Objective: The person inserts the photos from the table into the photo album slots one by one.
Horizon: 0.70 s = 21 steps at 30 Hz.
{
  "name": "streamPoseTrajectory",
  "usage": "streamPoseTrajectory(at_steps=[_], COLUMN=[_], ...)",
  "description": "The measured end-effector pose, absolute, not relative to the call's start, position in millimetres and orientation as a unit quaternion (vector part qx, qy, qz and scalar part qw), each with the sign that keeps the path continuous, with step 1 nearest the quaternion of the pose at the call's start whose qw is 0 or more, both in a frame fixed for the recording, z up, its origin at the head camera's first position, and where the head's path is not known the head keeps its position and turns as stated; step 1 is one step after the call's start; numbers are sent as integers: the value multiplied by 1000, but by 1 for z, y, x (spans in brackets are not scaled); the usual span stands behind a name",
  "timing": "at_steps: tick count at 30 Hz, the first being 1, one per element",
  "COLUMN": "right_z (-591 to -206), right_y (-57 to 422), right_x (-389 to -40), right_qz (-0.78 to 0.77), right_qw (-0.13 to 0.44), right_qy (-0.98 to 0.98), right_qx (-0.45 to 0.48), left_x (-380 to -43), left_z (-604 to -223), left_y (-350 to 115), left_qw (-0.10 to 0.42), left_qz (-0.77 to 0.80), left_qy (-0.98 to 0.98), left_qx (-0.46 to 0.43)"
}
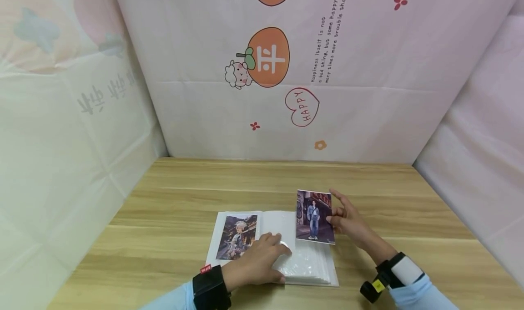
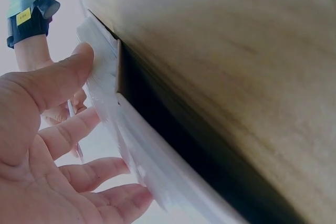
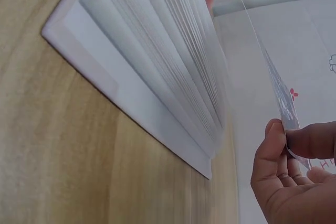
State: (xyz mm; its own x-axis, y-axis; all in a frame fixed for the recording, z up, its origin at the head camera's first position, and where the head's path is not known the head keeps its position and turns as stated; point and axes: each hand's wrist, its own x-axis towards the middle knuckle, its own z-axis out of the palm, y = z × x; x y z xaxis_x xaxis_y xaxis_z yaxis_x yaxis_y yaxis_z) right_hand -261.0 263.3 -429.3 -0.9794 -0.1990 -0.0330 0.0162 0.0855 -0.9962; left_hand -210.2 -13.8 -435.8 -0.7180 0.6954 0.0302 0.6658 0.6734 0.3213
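Observation:
An open photo album (image 1: 278,219) lies on the wooden table, its left page bearing a photo (image 1: 231,237) of a person in a pale hat. My left hand (image 1: 264,257) rests on the album near its middle fold, fingers spread over the right page's plastic sleeve (image 1: 304,262). Between thumb and fingers, my right hand (image 1: 348,221) pinches a loose photo (image 1: 314,216) of a standing person in denim by its right edge. That photo is held above the album's right page, tilted upright; the right wrist view shows it nearly edge-on. Stacked page edges (image 3: 173,61) show below it there.
The wooden table (image 1: 184,182) reaches back to a white printed cloth (image 1: 196,119) hanging as a wall. Cloth sides (image 1: 82,141) stand at left and right. Black straps with cameras sit on both wrists.

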Motion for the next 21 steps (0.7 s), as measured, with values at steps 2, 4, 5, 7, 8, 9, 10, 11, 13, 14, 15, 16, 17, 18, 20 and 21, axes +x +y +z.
streamPoseTrajectory(at_steps=[2,4,5,7,8,9,10,11,13,14,15,16,17,18,20,21], right_z=[-428,-427,-427,-428,-428,-428,-428,-429,-429,-429,-429,-429,-429,-429,-428,-428], right_y=[263,262,262,262,261,261,261,261,259,258,258,257,256,255,253,252], right_x=[-262,-263,-264,-265,-266,-266,-267,-268,-270,-272,-274,-276,-278,-280,-283,-285], right_qz=[-674,-673,-672,-670,-668,-667,-666,-666,-669,-670,-670,-670,-671,-671,-669,-670], right_qw=[78,77,77,79,79,79,78,78,73,70,67,63,59,54,46,43], right_qy=[733,734,735,736,738,739,740,740,738,738,738,738,738,738,741,740], right_qx=[-58,-56,-55,-56,-54,-55,-54,-54,-49,-47,-47,-44,-43,-40,-38,-37], left_x=[-210,-210,-210,-210,-209,-209,-209,-209,-208,-208,-208,-208,-208,-208,-208,-208], left_z=[-436,-436,-436,-437,-437,-438,-438,-438,-439,-439,-440,-440,-440,-441,-441,-442], left_y=[-14,-14,-14,-14,-14,-15,-15,-15,-15,-15,-15,-15,-15,-15,-15,-15], left_qw=[39,31,28,21,19,17,13,10,4,0,-4,-7,-10,-14,-20,-22], left_qz=[151,146,145,142,141,141,141,140,139,137,137,135,134,132,128,128], left_qy=[913,912,912,911,912,912,912,912,911,911,910,910,909,909,907,907], left_qx=[378,382,384,386,385,385,385,386,388,390,391,393,394,396,400,401])
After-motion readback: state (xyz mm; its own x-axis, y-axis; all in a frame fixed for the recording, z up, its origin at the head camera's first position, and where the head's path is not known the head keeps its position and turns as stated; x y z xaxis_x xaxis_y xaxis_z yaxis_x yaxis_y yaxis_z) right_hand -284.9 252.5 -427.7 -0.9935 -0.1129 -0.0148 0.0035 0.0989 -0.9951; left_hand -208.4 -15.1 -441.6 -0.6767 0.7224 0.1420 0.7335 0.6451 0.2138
